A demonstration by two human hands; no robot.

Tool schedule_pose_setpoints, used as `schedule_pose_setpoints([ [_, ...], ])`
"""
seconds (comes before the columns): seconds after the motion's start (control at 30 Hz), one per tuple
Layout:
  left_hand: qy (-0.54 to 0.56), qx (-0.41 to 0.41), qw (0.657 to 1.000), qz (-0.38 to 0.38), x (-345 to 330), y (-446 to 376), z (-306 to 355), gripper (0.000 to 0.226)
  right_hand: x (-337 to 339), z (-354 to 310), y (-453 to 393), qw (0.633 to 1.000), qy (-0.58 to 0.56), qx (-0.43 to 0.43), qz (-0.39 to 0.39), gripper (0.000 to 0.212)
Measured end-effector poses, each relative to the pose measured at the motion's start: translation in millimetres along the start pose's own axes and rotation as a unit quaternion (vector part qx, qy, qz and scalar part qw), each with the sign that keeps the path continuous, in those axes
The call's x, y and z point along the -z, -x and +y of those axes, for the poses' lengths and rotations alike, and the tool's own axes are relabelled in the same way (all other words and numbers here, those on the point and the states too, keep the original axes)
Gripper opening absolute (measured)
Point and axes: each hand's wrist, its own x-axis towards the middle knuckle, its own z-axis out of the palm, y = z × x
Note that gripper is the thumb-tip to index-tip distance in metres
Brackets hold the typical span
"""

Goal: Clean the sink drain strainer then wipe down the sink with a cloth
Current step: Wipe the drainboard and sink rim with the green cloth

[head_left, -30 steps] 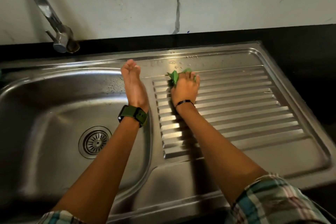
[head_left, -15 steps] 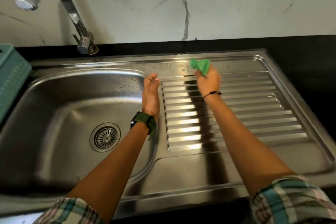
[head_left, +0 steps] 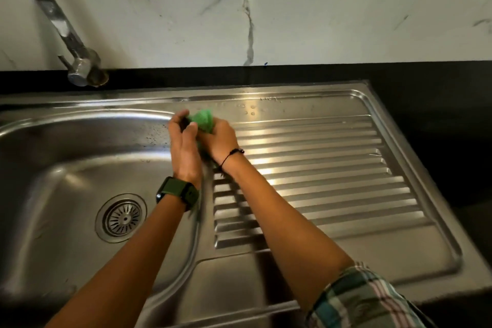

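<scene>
Head view: my two hands bunch a green cloth [head_left: 204, 120] above the ridge between basin and drainboard.

My right hand [head_left: 222, 141], with a thin black cord at its wrist, has its fingers curled round the cloth; my left hand [head_left: 183, 142], with a dark green watch [head_left: 177, 193] on its wrist, closes its fingers and thumb on the cloth's left side, so both hands grip it. The cloth sits at about 12 o'clock of the hands, poking out above them. The drain strainer [head_left: 122, 218] lies seated in the floor of the sink [head_left: 66, 157], at about 7 o'clock from the hands and well apart from them. The ribbed drainboard [head_left: 332, 168] spreads toward 3 o'clock. The faucet [head_left: 66, 34] rises at 10 o'clock against the marble wall [head_left: 292, 8].
</scene>
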Motion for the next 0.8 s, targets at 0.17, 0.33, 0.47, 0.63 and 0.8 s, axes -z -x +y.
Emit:
schedule_pose_setpoints([
  [0.17, -0.198, 0.008, 0.969, -0.149, -29.9, -13.2, -20.4, 0.029, 104.2, 33.5, -9.4, 0.987, 0.046, 0.020, 0.150, 0.030],
  [0.33, -0.456, -0.142, 0.830, -0.290, -64.2, -31.9, -38.8, 0.048, 243.6, 107.7, -20.8, 0.921, 0.311, -0.056, 0.227, 0.034],
  [0.47, -0.560, -0.158, 0.768, -0.266, -71.2, -45.7, -49.5, 0.056, 278.3, 140.0, -38.6, 0.896, 0.381, -0.105, 0.201, 0.042],
  [0.63, -0.602, -0.147, 0.740, -0.262, -76.2, -47.2, -56.5, 0.071, 231.7, 138.5, -59.1, 0.890, 0.388, -0.091, 0.222, 0.042],
  [0.8, -0.625, -0.150, 0.725, -0.245, -72.9, -49.3, -65.2, 0.076, 147.9, 96.1, -64.4, 0.920, 0.362, 0.058, 0.137, 0.045],
])
